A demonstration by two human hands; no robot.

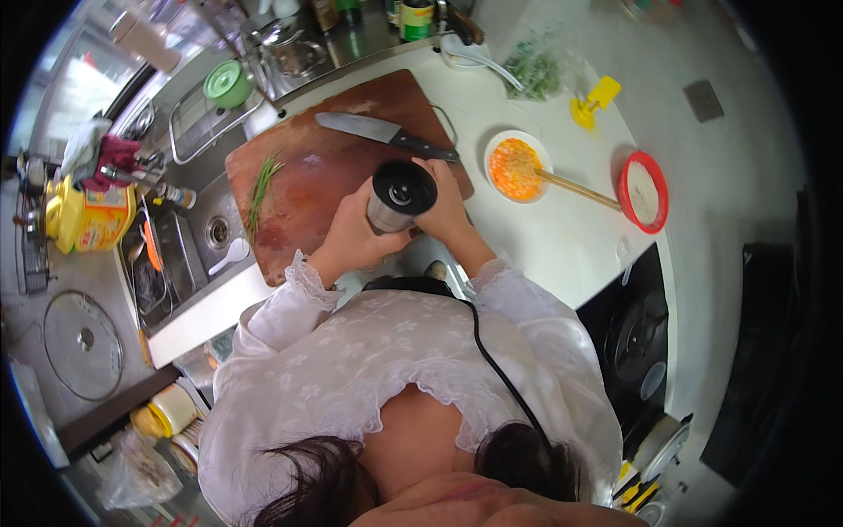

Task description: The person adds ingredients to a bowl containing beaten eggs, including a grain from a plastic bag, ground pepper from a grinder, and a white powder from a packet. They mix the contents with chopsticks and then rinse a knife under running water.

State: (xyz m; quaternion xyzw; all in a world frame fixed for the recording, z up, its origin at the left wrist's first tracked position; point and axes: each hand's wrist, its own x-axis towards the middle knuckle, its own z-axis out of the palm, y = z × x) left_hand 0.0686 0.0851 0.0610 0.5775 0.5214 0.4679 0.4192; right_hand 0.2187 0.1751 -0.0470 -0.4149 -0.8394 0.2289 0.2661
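Observation:
A steel cylindrical container [393,214] with a black, recessed top is between my two hands, above a brown wooden cutting board [309,191]. My left hand [355,230] wraps its left side and underside, and my right hand [448,201] grips its right side. Some shiny metal part shows inside the black recess; the exact kind of container is unclear. Just beyond lies a kitchen knife [369,128], its black handle pointing right. Thin green stalks [263,191] rest at the board's left. To the right, a white bowl [490,148] holds an orange and white chopped mixture with brown powder on top.
Chopsticks [579,189] stretch from the white bowl towards a red bowl [662,191] of pale powder. Bagged greens [537,72] and a yellow plastic tool [596,102] lie farther back. At left is a sink [207,211] with a white spoon [230,255]; a black stove [632,329] stands right.

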